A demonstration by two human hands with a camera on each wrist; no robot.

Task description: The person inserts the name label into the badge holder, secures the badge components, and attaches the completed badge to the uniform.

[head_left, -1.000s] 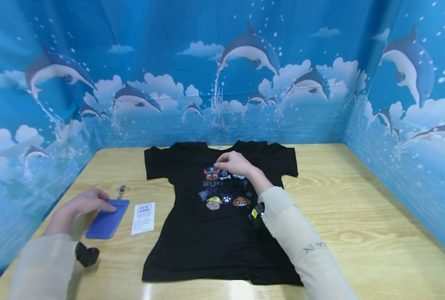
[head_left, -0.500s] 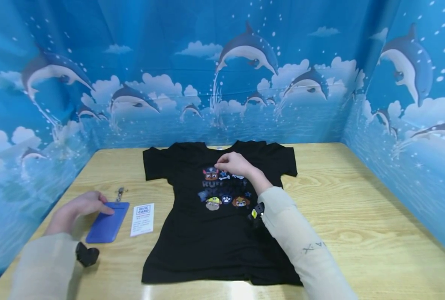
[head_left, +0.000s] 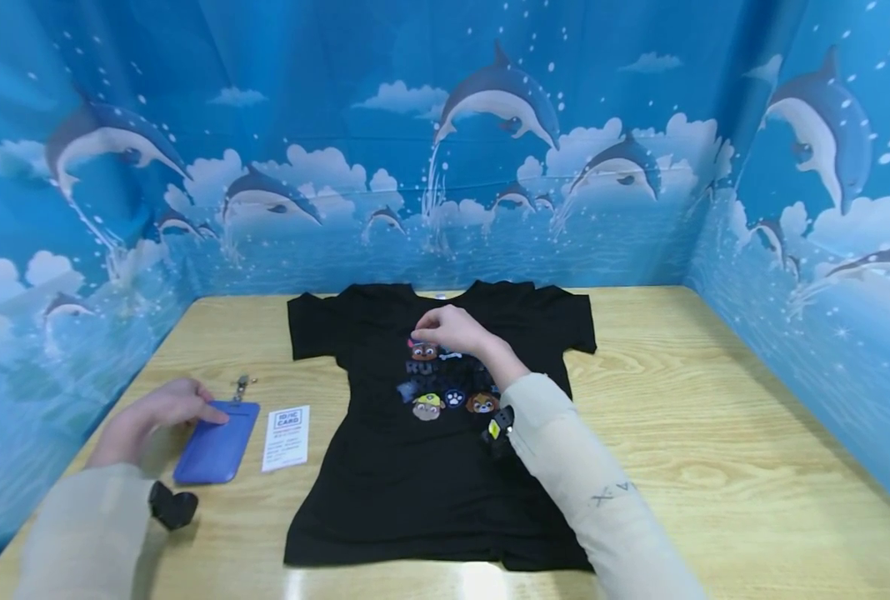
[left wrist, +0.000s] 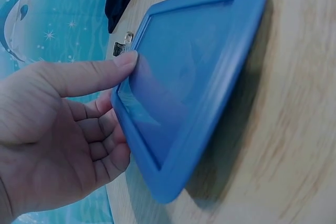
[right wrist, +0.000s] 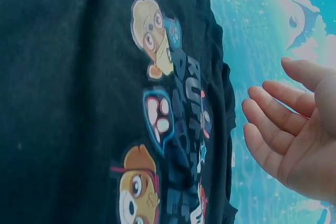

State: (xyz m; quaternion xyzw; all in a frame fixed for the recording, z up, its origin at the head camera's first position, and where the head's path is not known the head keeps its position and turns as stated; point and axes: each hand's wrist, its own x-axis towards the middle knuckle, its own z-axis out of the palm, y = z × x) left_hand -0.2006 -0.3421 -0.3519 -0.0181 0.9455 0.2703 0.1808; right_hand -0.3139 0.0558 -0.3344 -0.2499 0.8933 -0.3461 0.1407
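"Cardholder (head_left: 217, 454) — how will it handle?"
"Light and stiffish, I'd guess, its smooth blue plastic slippery; take the raised rim (left wrist: 227, 77). It's beside the white card (head_left: 286, 437), left hand (head_left: 173, 404) pinching it near the metal clip (head_left: 242, 386)."
"Right hand (head_left: 452, 329)?"
"Loosely bent, holding nothing, above the soft black T-shirt (head_left: 411, 475) — wood-grained worktop (head_left: 722, 417) beneath."

Place: a curtained-off tabletop booth, fitted with recording gear; kind of building cannot be told.
Backdrop (head_left: 385, 250): blue cloth, lightly creased, hung at far, left and right; printed with leaping dolphins (head_left: 501, 83), white clouds (head_left: 325, 179) and water.
Table (head_left: 715, 433): pale wood-grain top, its far edge meeting the cloth; bright glare (head_left: 482, 581) along the near side.
Gear: left-wrist camera (head_left: 173, 507) and right-wrist camera (head_left: 497, 425), both black, worn by one person.
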